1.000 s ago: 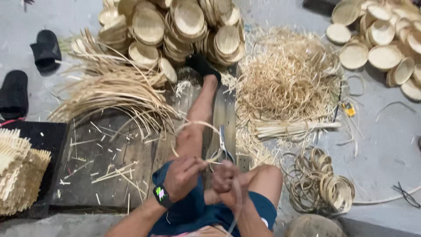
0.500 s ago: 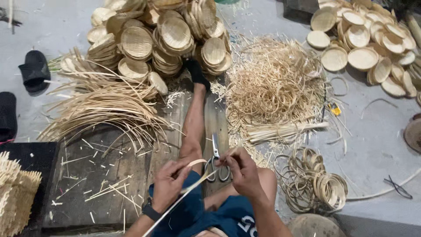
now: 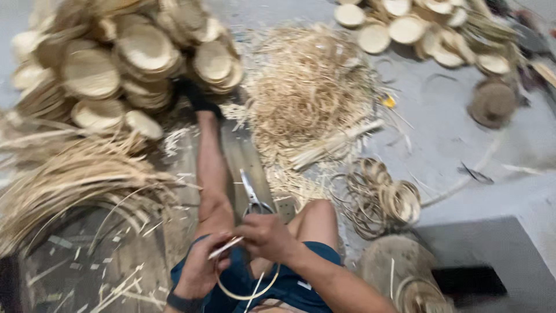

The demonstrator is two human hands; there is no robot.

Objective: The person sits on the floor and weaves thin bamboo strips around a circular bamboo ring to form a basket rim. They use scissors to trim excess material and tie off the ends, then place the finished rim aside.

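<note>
1. While seated on the floor, as seen from the head view, worked at 6 o'clock of the frame, over the lap, with one bare leg (image 3: 211,168) stretched toward 12.
2. Closed the left hand (image 3: 200,269) on the thin pale strip (image 3: 249,294), pinching its free end between thumb and fingers.
3. Closed the right hand (image 3: 266,236) on the same strip, just at 2 o'clock from the left hand and touching it, fingers curled over the crossing.
4. Kept the strip bent into a loop hanging below both hands, toward 6 o'clock, against the dark blue shorts (image 3: 301,278).
5. Left the scissors (image 3: 253,197) lying untouched on the plank (image 3: 243,153), at 12 o'clock from the hands and near them.
6. Around that:
   - finished rings (image 3: 382,200) heaped at 3 o'clock;
   - a tangle of shavings (image 3: 307,93) at 1 o'clock;
   - stacked woven trays (image 3: 116,64) at 10 o'clock;
   - long loose strips (image 3: 75,179) fanned out at 9 o'clock.
7. Judged for doing this well:
   - probably best to overlap the two ends flat, one upon the other, without a twist;
   - to hold steady pressure at the crossing so the springy loop could not open;
   - to bend evenly rather than sharply, since so thin a strip would likely kink or split.
8. Blurred throughout, so could not tell how far the ends overlapped.
</note>
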